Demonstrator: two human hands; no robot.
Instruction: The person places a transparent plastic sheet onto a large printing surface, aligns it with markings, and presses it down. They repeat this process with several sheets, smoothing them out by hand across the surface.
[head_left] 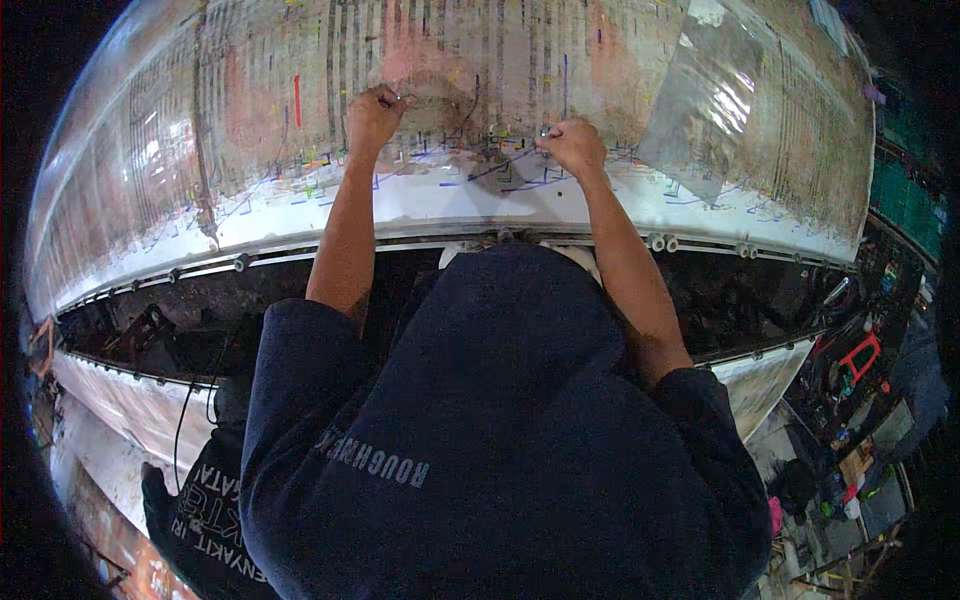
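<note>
Both my arms reach forward over a long worktable (420, 205) with a stained, streaked top. My left hand (375, 118) is closed in a pinch at the far left of centre. A small shiny tip shows at its fingers, too small to name. Lower and to the right, my right hand (575, 148) also pinches, with a small metallic bit at its fingertips that I cannot make out. Shadows of my arms and hands fall on the tabletop between them. Many short blue, black and coloured marks lie around both hands.
A glossy transparent sheet (700, 100) lies on the table to the right. A red strip (297, 101) is left of my left hand. Rail with rollers (664, 243) lines the near edge. Behind me are another person in dark clothing (205, 510), a second table (130, 405) and clutter (860, 360).
</note>
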